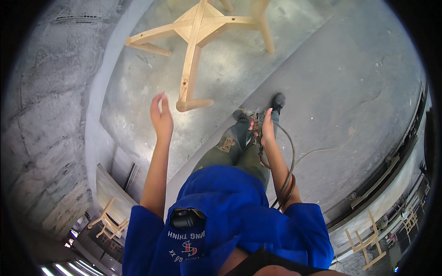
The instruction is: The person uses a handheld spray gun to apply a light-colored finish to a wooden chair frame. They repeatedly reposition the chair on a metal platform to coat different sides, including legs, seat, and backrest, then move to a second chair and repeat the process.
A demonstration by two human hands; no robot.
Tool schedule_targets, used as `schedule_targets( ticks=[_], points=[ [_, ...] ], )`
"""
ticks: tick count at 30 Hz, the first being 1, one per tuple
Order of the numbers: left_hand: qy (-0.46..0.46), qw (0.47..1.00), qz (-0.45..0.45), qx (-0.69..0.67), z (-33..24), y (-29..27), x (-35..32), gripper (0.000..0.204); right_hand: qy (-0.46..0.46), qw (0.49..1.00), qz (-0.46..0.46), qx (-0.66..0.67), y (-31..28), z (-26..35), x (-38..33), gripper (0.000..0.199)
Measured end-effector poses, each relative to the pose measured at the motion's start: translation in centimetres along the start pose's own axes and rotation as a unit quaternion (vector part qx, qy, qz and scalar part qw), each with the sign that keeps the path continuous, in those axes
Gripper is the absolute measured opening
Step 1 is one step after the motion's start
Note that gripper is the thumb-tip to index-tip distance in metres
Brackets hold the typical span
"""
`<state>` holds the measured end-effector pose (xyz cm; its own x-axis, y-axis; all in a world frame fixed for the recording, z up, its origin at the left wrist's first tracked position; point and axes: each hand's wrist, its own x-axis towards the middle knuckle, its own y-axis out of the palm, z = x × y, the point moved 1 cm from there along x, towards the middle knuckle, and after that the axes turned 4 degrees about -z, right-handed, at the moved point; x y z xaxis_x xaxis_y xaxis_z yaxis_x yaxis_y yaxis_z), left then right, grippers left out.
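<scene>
My right hand (266, 129) is closed round a grimy spray gun (258, 126) held low in front of my legs. A dark hose (291, 147) runs from it and loops over my right forearm. My left hand (162, 120) is empty and raised, its thumb and fingers apart. Just beyond it, to the right, is the nearest end of a pale wooden frame (193, 50). Its rails cross at a square centre block, and short round legs sit at the rail ends. Neither hand touches the frame, whose far part is cut off by the upper edge.
The frame stands on a shiny grey surface (138, 96) with a diagonal edge. Grey floor (331, 101) lies to the right, with a thin hose (340, 147) trailing across it. A rough grey wall (50, 101) is at left. More wooden frames (368, 239) stand behind me.
</scene>
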<state>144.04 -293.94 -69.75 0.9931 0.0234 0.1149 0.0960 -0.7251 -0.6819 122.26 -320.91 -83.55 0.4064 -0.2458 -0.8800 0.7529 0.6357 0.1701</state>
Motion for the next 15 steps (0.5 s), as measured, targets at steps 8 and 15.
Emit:
schedule_targets(
  ticks=[8, 15],
  points=[
    [-0.062, 0.975, 0.095, 0.194, -3.0, 7.7, 3.0, 0.063, 0.028, 0.998, 0.047, 0.027, 4.2, 1.7, 9.0, 0.096],
    [-0.045, 0.977, 0.111, 0.178, -1.5, 7.4, 2.0, 0.063, -0.006, 0.934, 0.280, 0.220, 18.5, 3.5, 12.6, 0.105]
  ],
)
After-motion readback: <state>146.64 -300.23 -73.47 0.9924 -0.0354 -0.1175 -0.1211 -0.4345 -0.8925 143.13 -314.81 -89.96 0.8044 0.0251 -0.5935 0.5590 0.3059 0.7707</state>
